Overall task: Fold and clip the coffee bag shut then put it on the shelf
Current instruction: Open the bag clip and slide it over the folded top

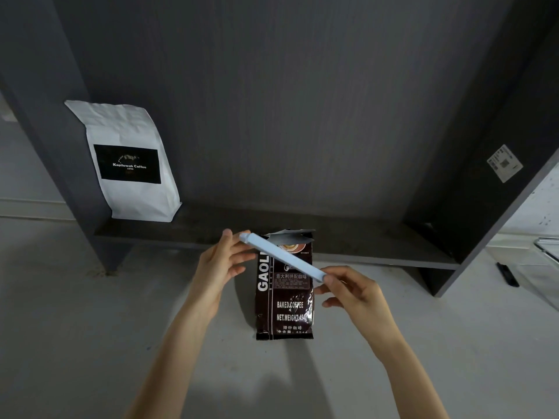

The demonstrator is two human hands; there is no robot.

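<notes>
Pinching each end of the long pale-blue plastic sealing clip (282, 257), the left hand (222, 264) and right hand (348, 290) hold it above the upright dark brown foil coffee bag (284, 297) (mouth unfolded), near the dark grey shelf (363, 243); clipping now risks toppling it.

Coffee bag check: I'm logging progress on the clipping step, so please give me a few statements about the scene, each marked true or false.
1. Both hands hold the clip. True: left hand at one end, right hand at the other.
2. The clip is fastened on the dark bag. False: it is held in front of the bag, whose top is open.
3. The dark bag is on the shelf. False: it stands on the floor before it.
4. A white bag stands on the shelf. True.
</notes>
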